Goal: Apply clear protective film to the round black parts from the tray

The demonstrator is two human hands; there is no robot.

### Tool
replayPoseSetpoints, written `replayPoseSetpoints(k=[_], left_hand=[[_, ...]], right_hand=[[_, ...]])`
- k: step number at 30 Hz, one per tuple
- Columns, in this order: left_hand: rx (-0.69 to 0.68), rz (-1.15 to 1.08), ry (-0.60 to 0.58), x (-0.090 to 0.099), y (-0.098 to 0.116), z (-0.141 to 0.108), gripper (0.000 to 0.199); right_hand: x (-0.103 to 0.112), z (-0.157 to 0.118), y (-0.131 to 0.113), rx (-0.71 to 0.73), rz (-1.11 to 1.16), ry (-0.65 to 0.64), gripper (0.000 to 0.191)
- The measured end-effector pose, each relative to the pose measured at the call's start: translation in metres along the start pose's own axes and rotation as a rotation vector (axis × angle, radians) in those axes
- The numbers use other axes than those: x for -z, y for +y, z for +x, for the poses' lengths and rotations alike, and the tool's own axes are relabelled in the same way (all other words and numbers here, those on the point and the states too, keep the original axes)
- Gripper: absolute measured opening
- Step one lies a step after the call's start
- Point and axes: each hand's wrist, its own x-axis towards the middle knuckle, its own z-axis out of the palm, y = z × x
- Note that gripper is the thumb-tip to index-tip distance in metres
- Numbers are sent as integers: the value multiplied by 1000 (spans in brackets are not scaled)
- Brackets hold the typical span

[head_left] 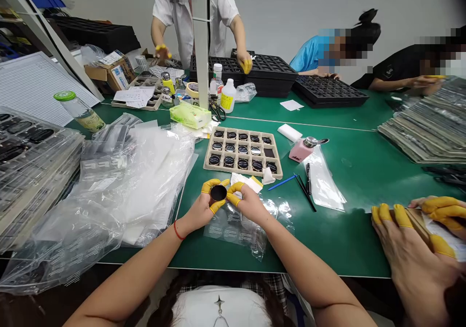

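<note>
Yellow finger cots cover fingertips on both of my hands. My left hand (204, 208) grips a round black disc (219, 193) by its edge, thumb below and fingers above. The fingers of my right hand (244, 199) are pinched together at the disc's right side. Just beyond them lies a beige compartment tray (279, 164) holding several round black pieces, with one compartment at the right showing no round piece. White tissue (268, 176) touches the tray's front edge. Below my hands a clear printed plastic film (233, 230) lies on the green table (345, 186).
Plastic sheets (145, 171) and stacked trays (43, 171) crowd the left. A pink bottle (301, 150), blue stick (282, 182) and black marker (308, 179) lie right of the tray. A co-worker's gloved-finger hands (411, 239) are at the right; other people work across the table.
</note>
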Motion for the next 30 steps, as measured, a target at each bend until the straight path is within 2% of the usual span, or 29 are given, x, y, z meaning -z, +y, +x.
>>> replayPoseSetpoints(k=[3,5,8,10,16,30], left_hand=[[36,-105,-40,-1,5,2,45],[104,-151,-59,-1,8,3,45],[192,-109,-62,0,11,5,47],[198,-71,-67,0,12,5,50],[188,-72,-120,-1,14,4,52],[181,-40,-108,-2,14,4,50]], right_hand=[[11,1,2,-47,169,91,12],[19,1,1,-26,245,150,13],[23,-1,-3,23,298,94,13],[19,-3,-6,27,311,40,13],[3,-4,-9,5,258,28,11],[2,-7,-11,69,130,93,9]])
